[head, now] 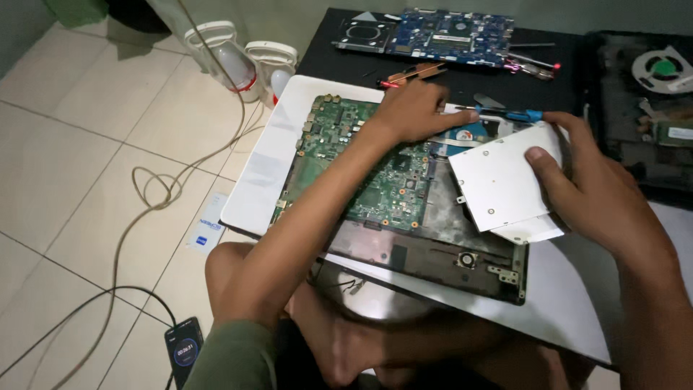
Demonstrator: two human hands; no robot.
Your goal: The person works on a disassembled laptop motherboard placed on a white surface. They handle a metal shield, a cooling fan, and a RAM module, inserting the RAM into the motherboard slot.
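White metal drive box (499,182) pinched in right hand (577,180), fingers clamped on its right edge, thumb on top face, rest wrapped behind. Box tilted, held just above right part of opened laptop base (433,253). Thin white sheet (534,230) sticking out under box's lower corner.

Left hand (415,110) flat on far end of green circuit board (361,166), fingers curled down together, pressing near a blue-handled screwdriver (509,113); whether fingertips grip anything, cannot tell. Left forearm crossing diagonally over board. Screwdriver lying just beyond box, between both hands.

Green board seated in dark laptop base, base resting on white panel (267,166), all over lap and bare knee (231,267). Dark grey bare area of base below board, small round part near its lower right.

Farther out: black desk (332,43) at top carrying blue circuit board (447,32), copper heat pipe (411,72) near left hand, red-tipped tool beside it. Second dark laptop shell (635,130) at far right with round fan (660,68) on it.

Left side: tiled floor (72,144), looping pale cable (155,188), two white sandals (245,61) near desk, small white card (206,231) beside panel, phone (184,350) with lit screen at bottom, dark cable running to it.
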